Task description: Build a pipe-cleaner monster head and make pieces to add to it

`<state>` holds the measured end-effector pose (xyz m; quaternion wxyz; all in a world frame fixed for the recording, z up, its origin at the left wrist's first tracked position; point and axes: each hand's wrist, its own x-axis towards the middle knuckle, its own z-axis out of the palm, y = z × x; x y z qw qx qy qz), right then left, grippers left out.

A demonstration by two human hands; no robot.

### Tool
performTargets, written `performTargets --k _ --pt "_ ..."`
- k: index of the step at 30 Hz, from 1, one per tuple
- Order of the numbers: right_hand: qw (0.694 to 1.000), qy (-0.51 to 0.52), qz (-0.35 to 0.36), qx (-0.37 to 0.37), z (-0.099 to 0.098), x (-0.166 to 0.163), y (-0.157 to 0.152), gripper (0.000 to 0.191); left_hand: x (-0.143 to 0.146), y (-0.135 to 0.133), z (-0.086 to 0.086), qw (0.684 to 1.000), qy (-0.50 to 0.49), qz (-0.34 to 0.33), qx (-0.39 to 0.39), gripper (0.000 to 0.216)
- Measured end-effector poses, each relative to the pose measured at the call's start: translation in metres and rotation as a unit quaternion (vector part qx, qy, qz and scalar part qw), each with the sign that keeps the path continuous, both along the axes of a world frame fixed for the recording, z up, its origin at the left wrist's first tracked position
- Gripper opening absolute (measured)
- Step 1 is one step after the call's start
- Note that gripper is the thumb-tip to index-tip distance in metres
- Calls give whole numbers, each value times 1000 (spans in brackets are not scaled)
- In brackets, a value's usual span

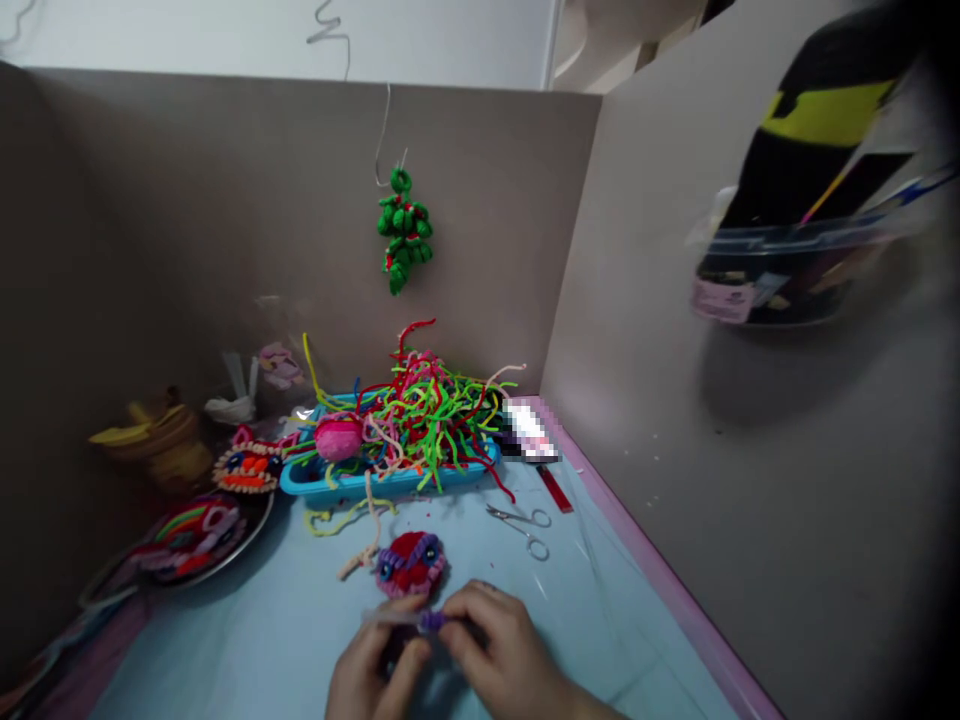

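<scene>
Near the front of the table, my left hand (367, 665) is closed around a thin, whitish, see-through stick (394, 617). A purple pipe cleaner (432, 621) is wound in tight coils at the stick's right end. My right hand (504, 640) pinches that coil from the right, with its thumb and forefinger pressed together. What lies under my left palm is dark and partly hidden. Just beyond my fingers sits a round red pipe-cleaner piece (411, 565) with purple and pink edging and two blue eyes.
Small scissors (521, 528) lie to the right, below a red strip (555, 490) and a blurred-out phone (529, 430). A blue tray (390, 486) heaped with pipe cleaners stands behind. At left is a dish (255, 530) of finished pieces. A clear bin (795, 290) hangs on the right wall.
</scene>
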<state>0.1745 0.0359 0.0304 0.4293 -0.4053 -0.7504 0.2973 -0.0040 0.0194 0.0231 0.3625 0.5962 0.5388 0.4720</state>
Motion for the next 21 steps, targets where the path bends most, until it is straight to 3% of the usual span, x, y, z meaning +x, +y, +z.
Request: performTargets --k 7,14,21 --pt "997 11 -62 -49 2 -1 -2 14 11 0 18 996 -17 8 -86 27" --pt "997 -13 -79 -3 -6 -2 0 13 13 1 10 967 -165 9 -195 33" --pt "996 -22 -85 28 -9 -2 1 14 16 1 11 957 -204 37 -201 37"
